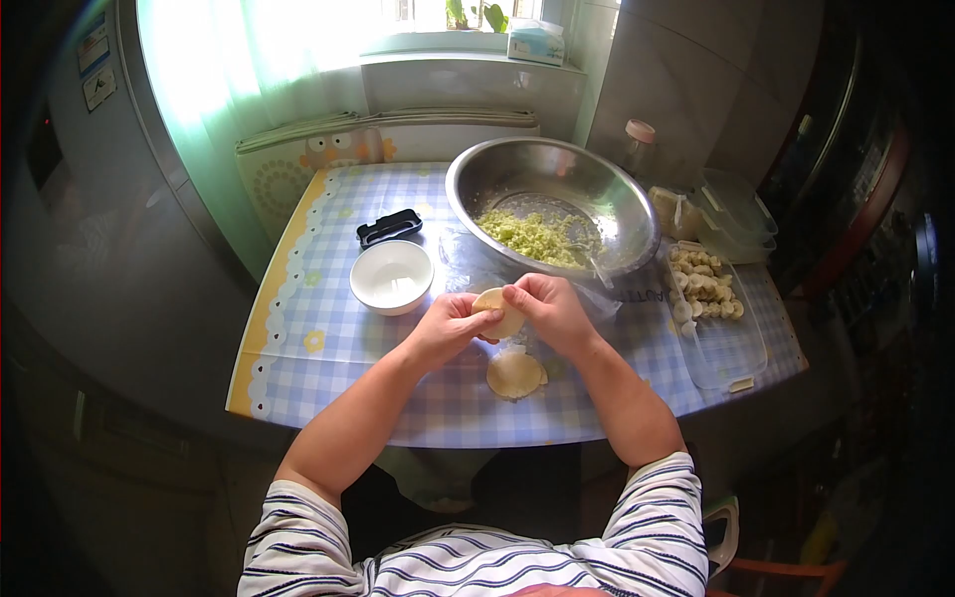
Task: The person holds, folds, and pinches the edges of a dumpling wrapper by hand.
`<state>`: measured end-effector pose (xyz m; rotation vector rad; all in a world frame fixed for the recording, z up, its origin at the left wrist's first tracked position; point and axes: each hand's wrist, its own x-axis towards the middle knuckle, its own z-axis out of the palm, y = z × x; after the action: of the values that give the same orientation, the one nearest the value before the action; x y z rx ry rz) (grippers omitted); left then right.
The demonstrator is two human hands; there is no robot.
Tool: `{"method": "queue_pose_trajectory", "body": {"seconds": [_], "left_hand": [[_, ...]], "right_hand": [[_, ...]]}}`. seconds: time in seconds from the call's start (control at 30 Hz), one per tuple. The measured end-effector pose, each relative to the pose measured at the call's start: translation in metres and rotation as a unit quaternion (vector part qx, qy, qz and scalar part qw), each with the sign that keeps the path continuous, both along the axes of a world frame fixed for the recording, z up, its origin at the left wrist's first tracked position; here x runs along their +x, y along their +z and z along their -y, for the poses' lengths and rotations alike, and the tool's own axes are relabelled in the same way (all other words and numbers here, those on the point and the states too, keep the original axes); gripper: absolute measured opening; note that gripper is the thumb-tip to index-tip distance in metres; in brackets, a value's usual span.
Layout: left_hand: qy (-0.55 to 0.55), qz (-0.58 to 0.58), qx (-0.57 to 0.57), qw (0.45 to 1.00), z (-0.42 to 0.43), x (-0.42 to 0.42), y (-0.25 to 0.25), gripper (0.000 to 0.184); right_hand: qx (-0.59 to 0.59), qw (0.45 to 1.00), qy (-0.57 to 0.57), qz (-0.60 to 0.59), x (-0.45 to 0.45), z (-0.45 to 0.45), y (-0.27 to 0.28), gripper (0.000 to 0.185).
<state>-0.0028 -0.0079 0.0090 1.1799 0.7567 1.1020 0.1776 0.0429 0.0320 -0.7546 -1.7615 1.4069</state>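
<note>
Between my two hands, above the middle of the table, is a round pale dumpling wrapper (502, 316). My left hand (455, 323) pinches its left edge, and my right hand (546, 306) grips it at the upper right. Just below, on the tablecloth, lies a stack of wrappers (516, 374). Beyond my hands stands a big steel bowl (622, 189) with chopped pale green filling (537, 237) and a utensil leaning inside. A white bowl (391, 279) sits to the left of my left hand; what is in it, if anything, I cannot make out.
On the right, a clear plastic container (724, 348) holds several finished dumplings (704, 284). Behind it are a lidded clear box (734, 214) and a jar with a pink lid (640, 144). A black tray-like object (389, 228) lies behind the white bowl. A checked tablecloth (348, 378) covers the table.
</note>
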Motion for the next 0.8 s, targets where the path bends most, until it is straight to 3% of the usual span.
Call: {"method": "queue_pose_trajectory", "body": {"seconds": [0.8], "left_hand": [[-0.006, -0.012, 0.014, 1.0, -0.0019, -0.0007, -0.0048, 0.027]], "right_hand": [[0.01, 1.0, 0.009, -0.005, -0.0008, -0.0014, -0.0026, 0.019]]}}
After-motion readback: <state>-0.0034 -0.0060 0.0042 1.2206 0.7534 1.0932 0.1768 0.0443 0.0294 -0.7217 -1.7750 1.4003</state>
